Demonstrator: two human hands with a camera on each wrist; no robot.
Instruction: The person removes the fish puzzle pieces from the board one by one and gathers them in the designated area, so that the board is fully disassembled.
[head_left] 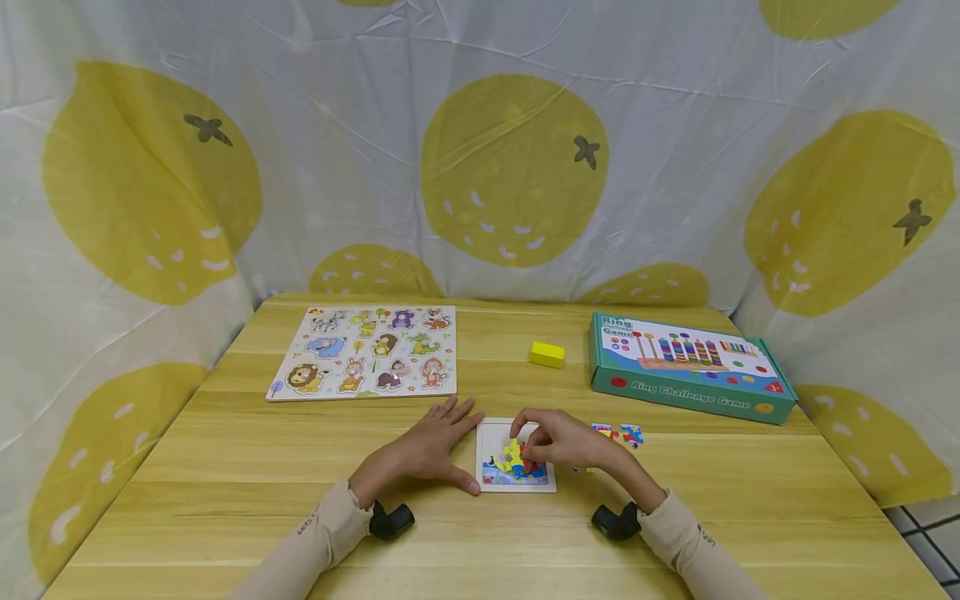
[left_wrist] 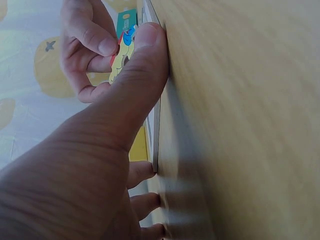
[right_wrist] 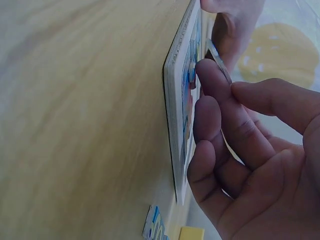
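A small white-framed jigsaw tray (head_left: 492, 435) lies on the wooden table between my hands, its lower part filled with a blue sea picture. My left hand (head_left: 431, 448) is spread beside it, the thumb (left_wrist: 150, 42) at the tray's near left corner and another fingertip at its left edge. Over the tray, my right hand (head_left: 564, 439) pinches a jigsaw piece (left_wrist: 120, 61) between thumb and a finger. That piece is yellow with red and blue parts, and in the right wrist view it stands tilted, edge-on, above the tray.
Several loose jigsaw pieces (head_left: 632, 434) lie right of the tray, some partly behind the right forearm. Farther back are a yellow block (head_left: 547, 355), a green Ring Challenge Game box (head_left: 690, 396) and an animal puzzle board (head_left: 362, 327). A lemon-print curtain (head_left: 517, 50) hangs behind the table.
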